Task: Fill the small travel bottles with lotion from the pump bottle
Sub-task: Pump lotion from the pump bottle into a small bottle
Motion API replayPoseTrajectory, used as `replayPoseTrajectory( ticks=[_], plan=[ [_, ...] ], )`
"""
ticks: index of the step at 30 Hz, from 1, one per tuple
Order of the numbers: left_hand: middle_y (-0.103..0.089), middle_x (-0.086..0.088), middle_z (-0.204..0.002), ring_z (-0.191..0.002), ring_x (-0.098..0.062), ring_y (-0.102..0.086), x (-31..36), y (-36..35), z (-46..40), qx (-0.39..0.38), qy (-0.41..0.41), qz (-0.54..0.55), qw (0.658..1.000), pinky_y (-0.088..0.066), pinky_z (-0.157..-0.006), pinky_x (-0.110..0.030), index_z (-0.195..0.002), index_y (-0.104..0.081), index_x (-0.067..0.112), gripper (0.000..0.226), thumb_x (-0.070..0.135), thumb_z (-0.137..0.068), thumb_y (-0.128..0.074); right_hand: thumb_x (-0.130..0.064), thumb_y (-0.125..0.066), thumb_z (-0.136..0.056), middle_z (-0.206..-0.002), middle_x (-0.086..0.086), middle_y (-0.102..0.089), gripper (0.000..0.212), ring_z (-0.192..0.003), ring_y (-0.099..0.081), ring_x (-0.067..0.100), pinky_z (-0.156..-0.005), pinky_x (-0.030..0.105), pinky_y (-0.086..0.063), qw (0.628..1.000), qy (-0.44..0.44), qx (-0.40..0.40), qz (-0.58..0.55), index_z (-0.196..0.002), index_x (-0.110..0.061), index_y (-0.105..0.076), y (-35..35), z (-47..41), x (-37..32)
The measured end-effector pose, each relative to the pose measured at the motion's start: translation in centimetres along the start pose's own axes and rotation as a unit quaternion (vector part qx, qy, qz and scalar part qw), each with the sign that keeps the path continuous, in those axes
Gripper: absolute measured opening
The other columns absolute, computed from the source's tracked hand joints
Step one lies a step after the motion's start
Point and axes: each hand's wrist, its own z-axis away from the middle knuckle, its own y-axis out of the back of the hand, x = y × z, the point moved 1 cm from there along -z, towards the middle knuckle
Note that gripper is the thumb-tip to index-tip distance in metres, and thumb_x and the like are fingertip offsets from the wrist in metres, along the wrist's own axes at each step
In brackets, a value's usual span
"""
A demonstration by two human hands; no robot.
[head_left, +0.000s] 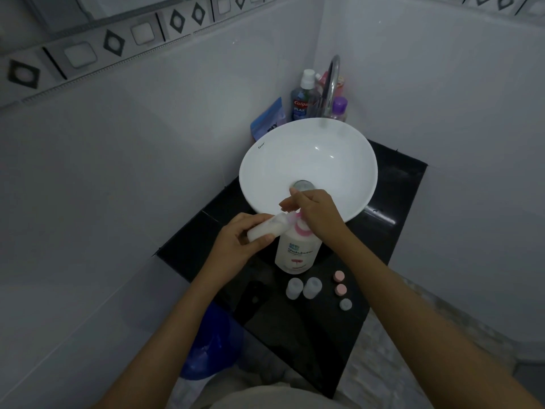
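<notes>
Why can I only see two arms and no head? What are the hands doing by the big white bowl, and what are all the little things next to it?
The camera sits on the person's head and looks down, so you see only their arms. The big white bowl is a washbasin on a shiny black counter. The left hand holds a small cloudy plastic travel bottle, tipped on its side against the nozzle of the white pump bottle with a pink top. The right hand rests on top of the pump. Two more small clear bottles stand uncapped on the counter, with three little round caps beside them, two pink and one grey.
</notes>
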Motion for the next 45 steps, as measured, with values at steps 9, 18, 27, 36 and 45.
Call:
replayPoseTrajectory(
  ticks=[9,18,27,36,45],
  plan=[
    [-0.058,-0.001,-0.11,-0.099,0.002,-0.058,-0.1,0.0,0.0,0.002,-0.007,-0.005,1.0,-0.048,-0.081,-0.008,-0.119,-0.062,0.021,0.037,0.015,-0.083,-0.068,-0.03,-0.044,-0.097,-0.082,0.005,-0.071,0.039,-0.079,-0.066,0.01,-0.072,0.014,-0.047,1.0,0.003,0.008,0.011,-0.095,-0.003,-0.073,0.1,0.1,-0.3],
    [-0.058,0.008,-0.11,-0.099,-0.002,-0.058,-0.3,0.1,-0.1,-0.008,-0.024,-0.04,0.999,-0.051,-0.082,-0.014,-0.114,-0.061,0.025,0.034,0.017,-0.082,-0.07,-0.027,-0.045,-0.097,-0.083,0.009,-0.072,0.038,-0.079,-0.066,0.015,-0.075,0.018,-0.05,1.0,0.004,0.019,0.007,-0.092,-0.001,-0.073,0.1,0.1,-0.2],
    [-0.058,0.018,-0.105,-0.097,0.008,-0.056,-2.8,-0.7,0.5,0.002,0.0,-0.113,0.994,-0.046,-0.078,-0.009,-0.11,-0.059,0.031,0.039,0.018,-0.077,-0.075,-0.022,-0.046,-0.097,-0.081,0.013,-0.07,0.036,-0.072,-0.065,0.014,-0.068,0.022,-0.055,0.999,-0.002,0.027,-0.019,-0.088,0.002,-0.071,-0.3,0.0,0.0],
    [-0.062,0.011,-0.096,-0.09,0.002,-0.058,-9.4,-2.9,2.2,-0.058,0.108,-0.154,0.98,-0.049,-0.084,-0.017,-0.101,-0.061,0.021,0.033,0.012,-0.074,-0.076,-0.021,-0.046,-0.097,-0.077,0.012,-0.069,0.036,-0.065,-0.065,0.013,-0.063,0.019,-0.054,0.999,-0.014,0.035,-0.038,-0.085,0.002,-0.071,-0.4,-0.1,0.2],
    [-0.061,0.004,-0.108,-0.101,-0.005,-0.057,-12.2,-4.1,2.9,-0.095,0.107,-0.192,0.971,-0.047,-0.092,-0.023,-0.098,-0.059,0.024,0.032,0.008,-0.075,-0.074,-0.021,-0.045,-0.097,-0.076,0.011,-0.068,0.037,-0.066,-0.065,0.015,-0.067,0.024,-0.053,0.998,-0.02,0.032,-0.047,-0.084,0.002,-0.071,-0.5,-0.1,0.2]
  ],
)
